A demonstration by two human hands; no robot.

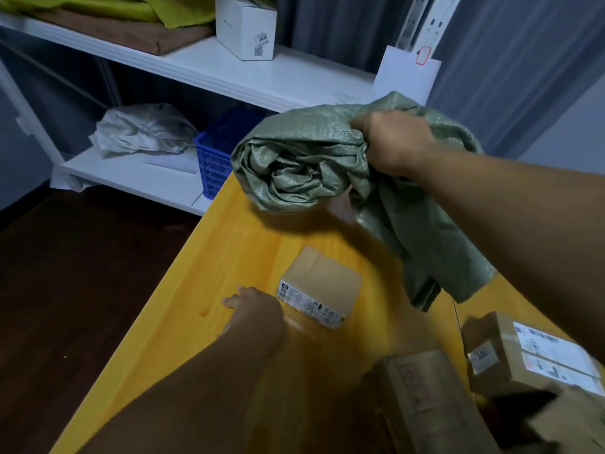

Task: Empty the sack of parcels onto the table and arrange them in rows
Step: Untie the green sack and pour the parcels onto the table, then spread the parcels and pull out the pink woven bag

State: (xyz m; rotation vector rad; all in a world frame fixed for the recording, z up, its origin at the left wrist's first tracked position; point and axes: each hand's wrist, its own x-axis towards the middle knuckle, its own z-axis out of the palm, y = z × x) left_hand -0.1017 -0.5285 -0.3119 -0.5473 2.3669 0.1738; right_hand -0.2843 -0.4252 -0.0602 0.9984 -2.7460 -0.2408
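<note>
My right hand [393,142] grips the crumpled green woven sack [311,162] and holds it above the far end of the yellow table [229,250]; one end of the sack hangs down to the right. A small cardboard parcel [322,283] with a white label lies on the table below it. My left hand [255,306] rests on the table just left of that parcel, fingers extended. Two more brown parcels lie at the near right: a long one [422,388] and one with white labels [530,352].
A white shelf unit [203,63] stands behind the table, holding a white box [245,26], folded yellow and brown cloth, a crumpled white bag [144,129] and a blue basket [219,152]. Dark floor lies to the left. A grey curtain hangs at the back right.
</note>
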